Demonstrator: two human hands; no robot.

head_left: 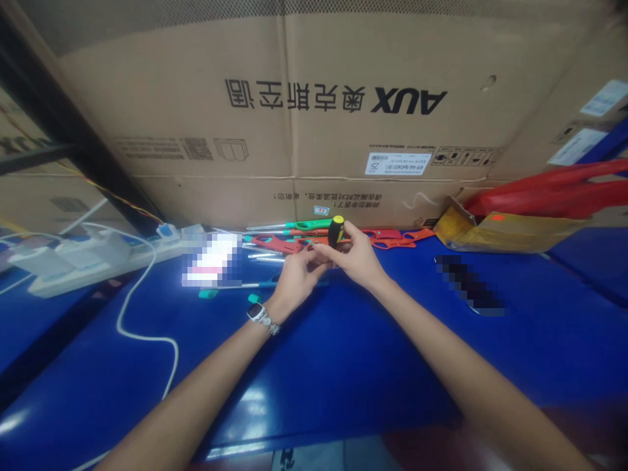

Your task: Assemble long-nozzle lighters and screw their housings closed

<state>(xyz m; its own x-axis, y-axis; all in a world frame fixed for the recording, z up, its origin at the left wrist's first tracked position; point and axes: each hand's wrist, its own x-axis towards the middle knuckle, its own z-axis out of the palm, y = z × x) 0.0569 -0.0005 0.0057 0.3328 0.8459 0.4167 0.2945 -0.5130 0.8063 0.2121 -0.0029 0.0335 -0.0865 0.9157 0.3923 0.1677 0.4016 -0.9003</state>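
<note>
- The right hand [360, 256] has its grip closed around the screwdriver [337, 233], whose black-and-yellow handle stands upright near the middle of the tabletop's [333, 373] far edge.
- The left hand [298, 273], with a watch [256, 313] at its wrist, has its fingers curled in to meet the right fingertips; whether its grip has hold of anything is hidden, so I cannot tell.
- Around and behind both hands, a green lighter [314, 224] and red lighters [275, 243] with metal necks lie along the far edge.
- Left of the left hand lie two green caps [208, 294] and a bright, blurred-out rectangle [213, 260].
- A power strip [112, 261] sits toward the far left corner, a white cable [147, 337] curving nearby.
- Toward the far right corner are a dark, blurred-out object [468, 286] and a yellowish carton [520, 234].
</note>
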